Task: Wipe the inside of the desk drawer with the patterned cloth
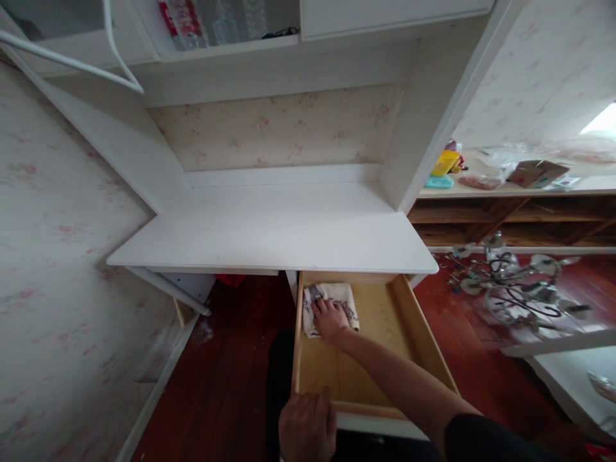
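A wooden drawer (375, 372) is pulled out from under the white desk (289, 224). Inside it, against the left wall towards the back, lies a folded white cloth (346, 295) with a dark pattern. My right hand (331, 319) rests flat on this cloth, fingers spread over its surface. The right forearm crosses the drawer's front right part and hides some of it. Down at the drawer's front left corner, my left hand (308, 423) has its fingers curled over the edge.
A shelf (231, 48) with plastic bottles hangs above the desk. On the floor to the right lies a chandelier (514, 282). Behind it, a low wooden shelf unit (510, 189) carries a cardboard box (536, 173), bags and a yellow container (444, 163). Floral wallpaper borders the left.
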The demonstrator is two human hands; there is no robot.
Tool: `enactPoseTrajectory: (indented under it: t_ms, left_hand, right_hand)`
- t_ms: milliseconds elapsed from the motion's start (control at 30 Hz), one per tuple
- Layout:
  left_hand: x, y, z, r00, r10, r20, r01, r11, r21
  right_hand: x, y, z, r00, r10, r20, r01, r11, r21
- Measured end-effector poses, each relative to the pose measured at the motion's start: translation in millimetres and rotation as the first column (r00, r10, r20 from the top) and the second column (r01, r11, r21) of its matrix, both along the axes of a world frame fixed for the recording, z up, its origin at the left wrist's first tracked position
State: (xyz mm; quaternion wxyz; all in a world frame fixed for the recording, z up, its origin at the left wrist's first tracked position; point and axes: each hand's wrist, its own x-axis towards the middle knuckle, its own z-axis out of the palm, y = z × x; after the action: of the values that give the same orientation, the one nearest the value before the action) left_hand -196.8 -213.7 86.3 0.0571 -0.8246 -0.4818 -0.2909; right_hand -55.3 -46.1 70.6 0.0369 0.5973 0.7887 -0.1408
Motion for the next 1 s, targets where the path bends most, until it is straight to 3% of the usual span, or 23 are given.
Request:
enactPoseTrajectory:
  t_ms: [167, 333, 433, 567, 800, 1000]
  left_hand:
    - [0, 1, 0.4, 1.0, -0.023, 0.014, 0.022, 0.999, 0.049]
    - [0, 4, 2.2, 0.999, -0.029, 0.024, 0.027, 0.997, 0.072]
    - [-1, 5, 2.4, 0.998, -0.056, 0.012, 0.054, 0.995, 0.085]
    - [-1, 4, 0.4, 1.0, -0.019, 0.014, 0.018, 0.997, 0.079]
    - [1, 2, -2.3, 1.0, -0.004, 0.015, 0.003, 0.999, 0.038]
    - [-1, 3, -2.6, 1.0, -0.02, 0.011, 0.019, 0.999, 0.05]
  right_hand:
    - [39, 12, 2.0, 0.992, 0.108, -0.07, -0.103, 0.992, 0.068]
    - [68, 2, -22.3, 0.984, 0.162, 0.067, -0.158, 0.985, -0.064]
    - [72, 1, -34.4, 0.972, 0.194, 0.13, -0.197, 0.98, 0.005]
    - [71, 8, -34.4, 0.956, 0.221, 0.191, -0.246, 0.962, 0.12]
    - [68, 17, -21.1, 0.955, 0.242, 0.172, -0.26, 0.961, 0.091]
    - [70, 6, -30.2, 0.943, 0.239, 0.233, -0.286, 0.938, 0.195]
